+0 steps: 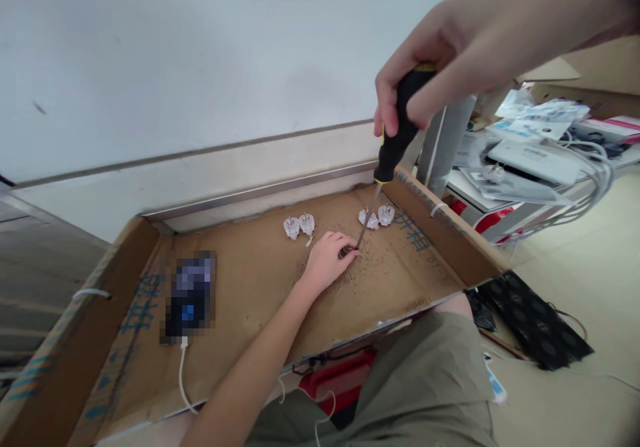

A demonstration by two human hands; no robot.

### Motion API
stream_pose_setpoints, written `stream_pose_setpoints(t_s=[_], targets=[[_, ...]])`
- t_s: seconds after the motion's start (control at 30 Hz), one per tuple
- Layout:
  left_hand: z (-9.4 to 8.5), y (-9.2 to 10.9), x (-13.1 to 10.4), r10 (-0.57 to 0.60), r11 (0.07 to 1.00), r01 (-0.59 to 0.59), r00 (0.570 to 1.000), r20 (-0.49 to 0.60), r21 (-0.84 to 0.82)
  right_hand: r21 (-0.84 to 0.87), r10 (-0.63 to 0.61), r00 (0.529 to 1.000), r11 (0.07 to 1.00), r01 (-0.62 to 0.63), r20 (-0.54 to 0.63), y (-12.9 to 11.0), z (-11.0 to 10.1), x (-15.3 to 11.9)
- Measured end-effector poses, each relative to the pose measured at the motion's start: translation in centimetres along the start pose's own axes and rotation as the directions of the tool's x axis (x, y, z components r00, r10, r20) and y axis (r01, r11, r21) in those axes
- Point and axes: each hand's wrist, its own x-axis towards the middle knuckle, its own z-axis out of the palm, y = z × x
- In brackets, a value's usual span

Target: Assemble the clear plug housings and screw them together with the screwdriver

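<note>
My right hand (425, 94) is wrapped round the black and yellow handle of a screwdriver (397, 147), held tilted with its tip down. The tip meets a small dark piece (346, 252) that my left hand (330, 257) pinches against the cardboard; what kind of piece it is I cannot make out. Beyond my left hand lie two white plug pieces with metal pins (299, 226). Another two white plug pieces (385, 215) lie to the right, one partly behind the screwdriver shaft.
A cardboard tray (240, 300) with raised sides holds the work. At its left a blurred phone (189, 294) is plugged into a white cable (183, 380). On the right, a shelf carries bagged items and white cables (595, 167). A black panel (537, 320) lies on the floor.
</note>
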Motion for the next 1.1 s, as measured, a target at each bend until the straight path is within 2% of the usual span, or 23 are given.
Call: stream_pose_setpoints(t_s=[0.07,0.2,0.33,0.4,0.47,0.53,0.6,0.67,0.73,0.77,0.83,0.87,0.9,0.93,1.03,1.1], targets=[[0.0,0.0,0.0,-0.003,1.0,0.003,1.0,0.006,0.001,-0.137,-0.015,1.0,0.99,0.014,-0.012,0.1,0.2,-0.2],[0.0,0.0,0.0,-0.006,1.0,0.007,1.0,0.007,-0.009,-0.293,-0.031,0.984,0.956,-0.023,-0.177,0.6,0.8,0.2],[0.0,-0.1,0.0,-0.012,0.999,0.012,1.0,0.004,-0.031,-0.314,0.038,0.992,0.947,-0.074,-0.117,1.1,0.4,0.8],[-0.1,-0.1,0.0,-0.019,0.999,0.019,1.0,0.012,-0.04,-0.285,0.0,0.997,0.958,-0.023,-0.08,0.7,0.2,0.6],[-0.1,0.0,0.0,-0.018,0.999,0.019,1.0,0.016,-0.046,-0.301,-0.013,0.994,0.953,-0.021,-0.11,0.1,0.5,0.3],[-0.2,0.0,0.0,-0.015,0.999,0.016,1.0,0.013,-0.051,-0.43,-0.012,0.983,0.9,-0.069,-0.184,-0.3,1.0,0.3],[-0.2,0.0,0.0,-0.015,0.998,0.016,1.0,0.007,-0.056,-0.575,-0.072,0.971,0.815,-0.074,-0.226,-0.2,1.4,0.7],[-0.1,-0.1,0.0,-0.015,0.998,0.015,1.0,0.004,-0.058,-0.633,-0.157,0.967,0.774,-0.005,-0.2,0.4,1.4,1.2],[-0.1,-0.2,0.0,-0.007,0.998,0.008,1.0,0.007,-0.058,-0.605,-0.25,0.959,0.787,0.121,-0.133,1.2,1.1,1.5],[0.0,-0.2,0.0,-0.003,0.998,0.004,1.0,0.008,-0.058,-0.588,-0.32,0.942,0.783,0.203,-0.101,1.6,0.9,1.5],[0.0,-0.3,0.0,0.002,0.998,-0.002,1.0,0.008,-0.058,-0.58,-0.477,0.877,0.731,0.359,-0.059,2.1,0.6,1.4],[0.0,-0.3,0.0,0.004,0.998,-0.004,1.0,0.007,-0.06,-0.591,-0.527,0.848,0.703,0.395,-0.06,2.1,0.5,1.3],[0.0,-0.4,0.0,0.005,0.998,-0.005,1.0,0.006,-0.061,-0.601,-0.539,0.839,0.695,0.396,-0.071,2.0,0.5,1.1],[0.0,-0.4,0.0,0.005,0.998,-0.005,1.0,0.007,-0.062,-0.602,-0.52,0.849,0.707,0.37,-0.089,1.7,0.5,0.9],[-0.1,-0.4,0.0,0.01,0.998,-0.009,1.0,0.02,-0.061,-0.57,-0.37,0.921,0.786,0.239,-0.124,0.4,0.8,0.3],[-0.2,-0.3,0.0,0.018,0.998,-0.016,0.999,0.032,-0.059,-0.556,-0.349,0.931,0.797,0.235,-0.107,-0.2,0.9,-0.1]])
